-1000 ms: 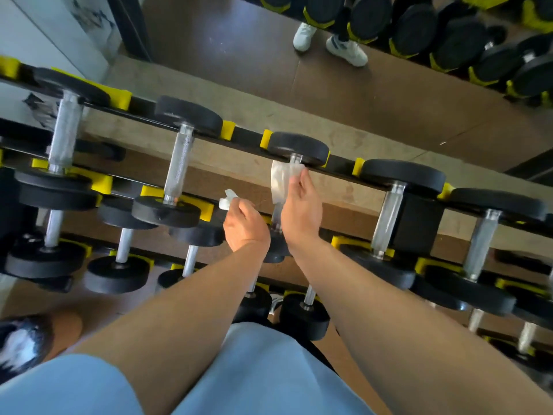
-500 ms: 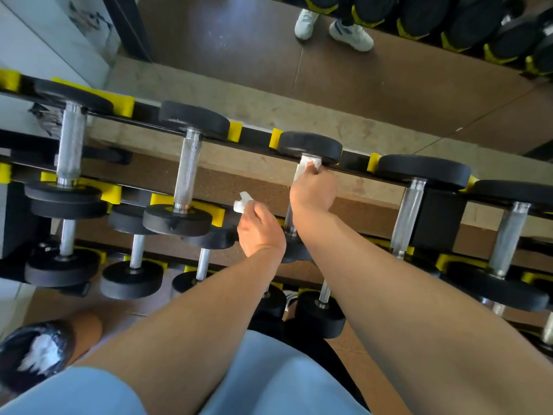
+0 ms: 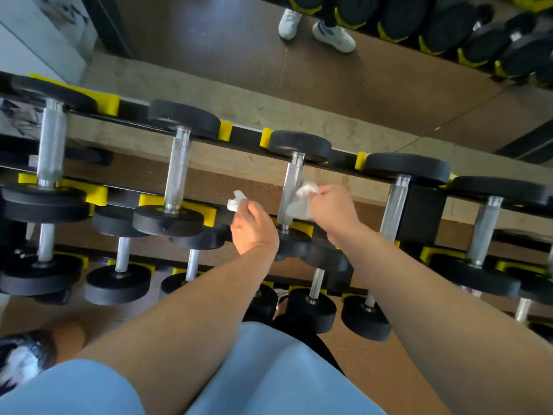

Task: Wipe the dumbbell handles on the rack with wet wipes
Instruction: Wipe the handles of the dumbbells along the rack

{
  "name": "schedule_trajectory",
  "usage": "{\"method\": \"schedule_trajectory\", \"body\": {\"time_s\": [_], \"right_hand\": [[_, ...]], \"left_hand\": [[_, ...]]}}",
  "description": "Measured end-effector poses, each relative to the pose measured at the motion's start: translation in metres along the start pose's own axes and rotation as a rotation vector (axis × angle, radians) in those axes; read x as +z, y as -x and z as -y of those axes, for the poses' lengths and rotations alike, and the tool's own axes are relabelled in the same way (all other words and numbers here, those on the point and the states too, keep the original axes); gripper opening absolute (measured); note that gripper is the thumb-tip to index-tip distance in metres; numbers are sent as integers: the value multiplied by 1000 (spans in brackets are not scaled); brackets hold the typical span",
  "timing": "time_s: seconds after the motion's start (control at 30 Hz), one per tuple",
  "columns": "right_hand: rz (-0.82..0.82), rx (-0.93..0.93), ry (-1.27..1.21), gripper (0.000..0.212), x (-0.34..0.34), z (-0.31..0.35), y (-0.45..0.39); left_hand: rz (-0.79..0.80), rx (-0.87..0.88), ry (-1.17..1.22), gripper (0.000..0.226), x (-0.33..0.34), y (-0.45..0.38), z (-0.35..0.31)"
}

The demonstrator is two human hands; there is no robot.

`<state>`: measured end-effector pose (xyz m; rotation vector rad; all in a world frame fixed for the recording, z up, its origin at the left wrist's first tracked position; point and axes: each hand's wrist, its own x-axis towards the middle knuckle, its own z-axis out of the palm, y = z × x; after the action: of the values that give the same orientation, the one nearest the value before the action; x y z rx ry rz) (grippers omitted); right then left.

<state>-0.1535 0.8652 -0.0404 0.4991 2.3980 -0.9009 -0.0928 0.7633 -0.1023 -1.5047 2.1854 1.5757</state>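
Note:
A black rack (image 3: 245, 139) with yellow cradles carries several dumbbells with black heads and silver knurled handles. My right hand (image 3: 332, 205) grips a crumpled white wet wipe (image 3: 302, 199), which lies against the right side of the middle top-row dumbbell handle (image 3: 288, 190). To the left of that handle my left hand (image 3: 254, 226) holds a small bunched white wipe (image 3: 236, 200), clear of any dumbbell.
Other top-row handles stand left (image 3: 178, 169) and right (image 3: 395, 205) of the one touched. Lower tiers hold more dumbbells (image 3: 119, 283). A mirror behind the rack reflects white shoes (image 3: 317, 28). My blue shorts (image 3: 269, 378) fill the bottom.
My right hand has slid with the wipe from the top of the handle, near the far head, down and to the handle's right side. My left hand kept its place beside it.

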Motion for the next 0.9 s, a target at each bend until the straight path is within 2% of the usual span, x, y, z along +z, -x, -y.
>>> {"method": "schedule_trajectory", "body": {"time_s": [0.07,0.2,0.23,0.33,0.4,0.43,0.5,0.53,0.6,0.7,0.77,0.83,0.9], "right_hand": [[-135,-67,-50,26,3,14,-12],[-144,-153,221,19,28,12,3],[-93,-160,339,19,29,5,12],[199,-250,761,15,18,-16,27],[238,-316,760,12,4,-21,29],[177,-348,673,17,-2,-19,28],[-92,-494,508,33,-9,-14,18],[-208,-622,504,42,-11,-10,11],[-269,-896,681,54,-6,-5,-10],[-123,-1120,1036,49,1,-15,-25],[33,-1263,1138,48,1,-28,-20],[212,-1294,1100,47,1,-38,-10],[320,-1201,956,43,-1,-37,-8]], "left_hand": [[8,-6,1,36,-2,0,-1],[10,-6,-10,36,-3,0,0],[13,-1,-8,36,-2,0,1],[20,0,-2,37,-2,-2,1],[27,-1,-2,37,-2,-1,1],[29,0,2,36,-2,-1,1],[29,-3,13,36,-1,-2,2],[28,-8,17,36,-1,-2,2],[36,-18,18,38,-1,-3,2],[39,-24,30,37,-2,-4,4],[25,-14,39,36,-1,-4,4],[9,-12,49,34,0,-4,6],[5,-21,59,33,0,-3,5]]}}
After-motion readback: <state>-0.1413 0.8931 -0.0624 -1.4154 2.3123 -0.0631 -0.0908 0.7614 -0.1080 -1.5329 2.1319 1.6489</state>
